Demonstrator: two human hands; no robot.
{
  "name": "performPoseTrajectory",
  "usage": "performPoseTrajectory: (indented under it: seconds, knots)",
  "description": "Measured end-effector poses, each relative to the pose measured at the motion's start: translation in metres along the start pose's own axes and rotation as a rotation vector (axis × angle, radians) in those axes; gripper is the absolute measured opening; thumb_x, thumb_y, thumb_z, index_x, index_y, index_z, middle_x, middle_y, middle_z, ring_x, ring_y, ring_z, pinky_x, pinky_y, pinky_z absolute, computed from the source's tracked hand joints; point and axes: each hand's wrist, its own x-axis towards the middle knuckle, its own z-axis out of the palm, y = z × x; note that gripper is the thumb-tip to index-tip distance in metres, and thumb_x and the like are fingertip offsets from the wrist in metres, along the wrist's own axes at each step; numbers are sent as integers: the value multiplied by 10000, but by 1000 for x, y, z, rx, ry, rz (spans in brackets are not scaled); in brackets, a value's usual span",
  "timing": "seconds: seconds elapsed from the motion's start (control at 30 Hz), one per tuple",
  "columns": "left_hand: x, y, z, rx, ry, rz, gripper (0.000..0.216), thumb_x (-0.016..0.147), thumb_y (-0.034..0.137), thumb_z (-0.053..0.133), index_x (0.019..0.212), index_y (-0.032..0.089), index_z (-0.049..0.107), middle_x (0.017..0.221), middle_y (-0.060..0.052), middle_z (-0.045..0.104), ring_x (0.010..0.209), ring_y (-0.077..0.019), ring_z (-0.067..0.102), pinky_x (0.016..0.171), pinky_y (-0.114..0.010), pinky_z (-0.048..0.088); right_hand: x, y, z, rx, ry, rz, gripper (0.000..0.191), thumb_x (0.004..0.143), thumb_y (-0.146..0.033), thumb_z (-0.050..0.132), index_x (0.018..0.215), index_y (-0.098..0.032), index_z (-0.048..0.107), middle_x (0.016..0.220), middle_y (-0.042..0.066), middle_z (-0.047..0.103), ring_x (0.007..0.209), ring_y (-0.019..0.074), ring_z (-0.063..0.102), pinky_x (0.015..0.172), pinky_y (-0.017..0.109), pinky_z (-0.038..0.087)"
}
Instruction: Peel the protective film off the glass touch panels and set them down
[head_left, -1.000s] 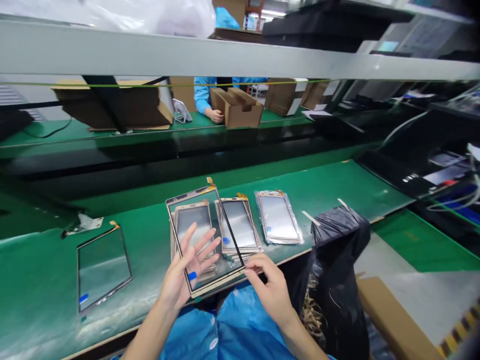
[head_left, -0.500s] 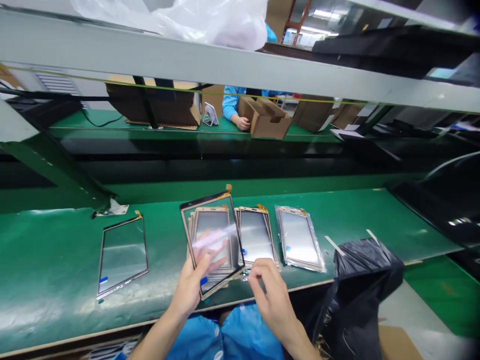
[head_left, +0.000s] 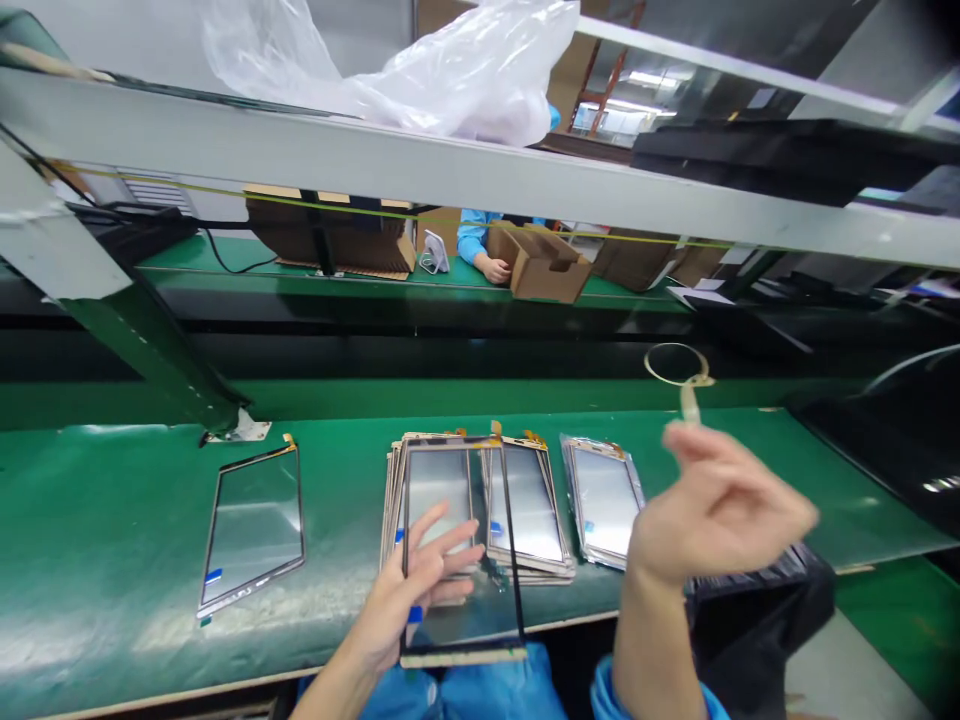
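My left hand (head_left: 427,575) supports a clear glass touch panel (head_left: 491,605) with a dark frame, thumb at its left side and spread fingers visible through the glass. The panel is tilted over the stacks, with a blue tab near its lower left. Raised to the right, my right hand (head_left: 716,505) pinches a thin, pale adhesive backing strip (head_left: 690,402) that curls into a loop above the fingertips; the hand is slightly blurred. Behind the glass lies a stack of framed panels (head_left: 391,490), beside a second panel stack (head_left: 534,505).
A single glass panel (head_left: 259,530) lies at left on the green bench (head_left: 105,560). Plastic-wrapped panels (head_left: 604,500) lie right of the stacks. A black bag (head_left: 757,620) hangs at the front edge. Across the bench, a co-worker's hand (head_left: 495,269) touches a cardboard box (head_left: 551,275).
My right hand has moved up and right, away from the panel's lower corner, with the looped strip now trailing from it. The panel in my left hand has turned more upright and shifted right.
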Motion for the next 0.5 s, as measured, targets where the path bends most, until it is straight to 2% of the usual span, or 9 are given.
performPoseTrajectory:
  seconds: [0.07,0.1,0.17,0.2,0.27,0.5]
  knots:
    - [0,15,1,3,90,82,612,819,294,676,1370,252,414,1325,-148,563,1164,-299,570,872,-365,519,-40,-1,-31,-58,-437,241,62,889,-176,570,833,-203,568,783,33,608,727,186,612,672,331,521]
    - [1,21,3,6,129,125,626,818,299,676,1378,261,399,1325,-140,565,1171,-297,565,875,-360,517,-61,-3,-44,-23,-592,382,49,880,-168,566,845,-201,577,759,23,594,679,172,604,608,293,519]
    - [4,29,6,24,192,194,659,816,308,675,1397,296,363,1344,-115,553,1188,-289,552,882,-353,514,-97,-10,-61,38,-746,588,55,870,-159,557,880,-201,590,760,14,571,662,159,597,582,261,518]
    - [5,31,8,34,212,216,668,817,314,672,1401,314,349,1355,-101,545,1197,-282,546,886,-349,513,-109,-13,-65,58,-766,634,63,866,-156,556,886,-202,593,769,14,564,672,158,594,596,259,518]
    - [7,33,14,45,234,233,667,816,323,670,1397,339,344,1359,-79,545,1206,-270,539,885,-336,515,-120,-18,-66,55,-770,631,72,860,-148,561,880,-203,604,792,19,559,716,161,583,643,262,509]
    - [0,29,32,78,294,292,593,815,306,675,1342,357,407,1296,-38,601,1171,-246,571,861,-302,527,-112,-15,-63,42,-769,602,79,888,-142,541,842,-197,575,807,27,559,752,166,557,665,271,467]
